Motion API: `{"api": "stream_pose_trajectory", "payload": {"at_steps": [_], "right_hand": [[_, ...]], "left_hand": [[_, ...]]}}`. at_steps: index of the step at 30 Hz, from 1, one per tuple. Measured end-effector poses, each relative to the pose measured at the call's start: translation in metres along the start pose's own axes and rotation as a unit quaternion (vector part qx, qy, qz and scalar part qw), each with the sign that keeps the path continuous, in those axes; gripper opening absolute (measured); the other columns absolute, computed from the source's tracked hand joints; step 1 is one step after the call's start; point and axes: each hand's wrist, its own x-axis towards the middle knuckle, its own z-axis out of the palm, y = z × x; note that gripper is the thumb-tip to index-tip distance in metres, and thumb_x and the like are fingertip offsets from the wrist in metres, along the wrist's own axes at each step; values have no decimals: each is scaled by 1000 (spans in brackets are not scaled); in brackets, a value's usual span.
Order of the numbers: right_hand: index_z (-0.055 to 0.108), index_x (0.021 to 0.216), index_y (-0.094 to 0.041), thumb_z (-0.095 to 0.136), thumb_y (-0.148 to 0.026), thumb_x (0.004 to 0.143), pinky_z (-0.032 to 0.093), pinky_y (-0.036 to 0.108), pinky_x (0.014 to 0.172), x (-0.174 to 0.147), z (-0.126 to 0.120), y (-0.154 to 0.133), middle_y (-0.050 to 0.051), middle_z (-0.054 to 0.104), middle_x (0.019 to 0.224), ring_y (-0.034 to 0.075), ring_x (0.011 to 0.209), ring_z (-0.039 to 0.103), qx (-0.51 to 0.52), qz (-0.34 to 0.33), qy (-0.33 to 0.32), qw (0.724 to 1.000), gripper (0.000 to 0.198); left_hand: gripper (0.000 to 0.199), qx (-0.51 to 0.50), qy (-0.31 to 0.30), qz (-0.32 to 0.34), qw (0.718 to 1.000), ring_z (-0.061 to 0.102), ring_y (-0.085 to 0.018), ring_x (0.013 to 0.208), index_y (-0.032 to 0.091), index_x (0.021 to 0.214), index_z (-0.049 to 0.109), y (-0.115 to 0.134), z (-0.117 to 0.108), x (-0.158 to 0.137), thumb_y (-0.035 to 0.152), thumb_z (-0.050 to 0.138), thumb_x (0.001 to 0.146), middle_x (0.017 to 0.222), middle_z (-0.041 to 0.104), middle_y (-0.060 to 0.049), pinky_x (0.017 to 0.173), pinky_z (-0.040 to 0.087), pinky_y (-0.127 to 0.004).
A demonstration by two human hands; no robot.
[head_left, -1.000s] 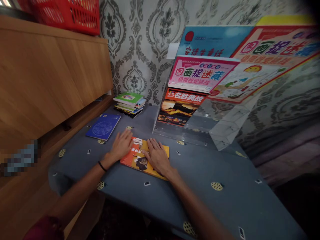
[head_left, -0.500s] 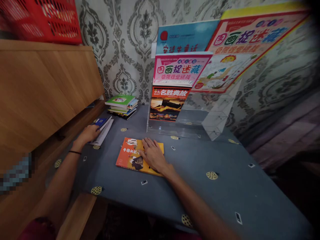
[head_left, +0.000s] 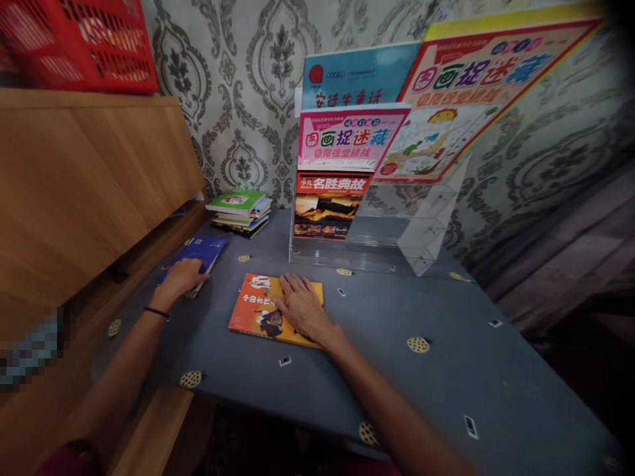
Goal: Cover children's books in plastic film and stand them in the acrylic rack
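Atop orange book (head_left: pixel 241 312), right hand (head_left: pixel 303 308) flat; left hand (head_left: pixel 183 275) curled.

A rack (head_left: pixel 421 231) with books (head_left: pixel 327 205) stands at the back of the table (head_left: pixel 372 370), right of a stack (head_left: pixel 237 203). Before them, the first book (head_left: pixel 243 314) lies under the right hand (head_left: pixel 303 309); the second book (head_left: pixel 211 250), farther left, at the left hand (head_left: pixel 183 276). Far left, a basket (head_left: pixel 143 82) rests on a cabinet (head_left: pixel 89 178), its contents apparently indistinct.

Orange book (head_left: pixel 248 316) reads 中国古代, next character partly covered by the right hand (head_left: pixel 303 311). On the rack (head_left: pixel 429 228): 安徒生童话 on the teal book (head_left: pixel 367 73), 图画捉迷藏 plus 极限视觉挑战 on the pink book (head_left: pixel 347 135) and large red book (head_left: pixel 446 119), 少儿 and 名胜典故 on the dark book (head_left: pixel 330 198). Smaller cover print too tiny to read.
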Motion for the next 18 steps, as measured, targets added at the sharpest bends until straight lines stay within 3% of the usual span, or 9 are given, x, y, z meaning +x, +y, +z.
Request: {"api": "stream_pose_trajectory", "payload": {"at_steps": [5,11,15,18], "right_hand": [[47,147,-6,40,-41,102,27,50,120,0,-1,-1,21,49,151,31,142,42,13,3,-1,1000,58],[48,147,-9,42,-42,101,28,50,119,0,1,1,20,49,151,31,143,42,12,0,3,1000,57],[48,146,-7,42,-42,102,29,50,119,0,1,1,21,50,151,32,142,43,9,0,5,1000,57],[49,146,-7,40,-40,102,29,50,119,1,1,1,20,51,150,31,141,44,10,-2,8,1000,56]], "left_hand": [[43,19,-19,-6,1000,67,-38,113,12,122,62,17,11,-2,23,57,81,123,69,-24,89,53,-45],[56,22,-24,17,999,68,-40,109,3,131,53,16,6,1,13,54,76,116,70,-29,86,53,-46],[56,2,-13,15,1000,69,-35,109,8,132,52,-12,-13,5,22,52,78,118,70,-23,88,53,-42],[61,-112,34,29,993,69,-31,105,11,131,55,-51,-31,10,31,55,74,115,72,-14,86,55,-36]]}}
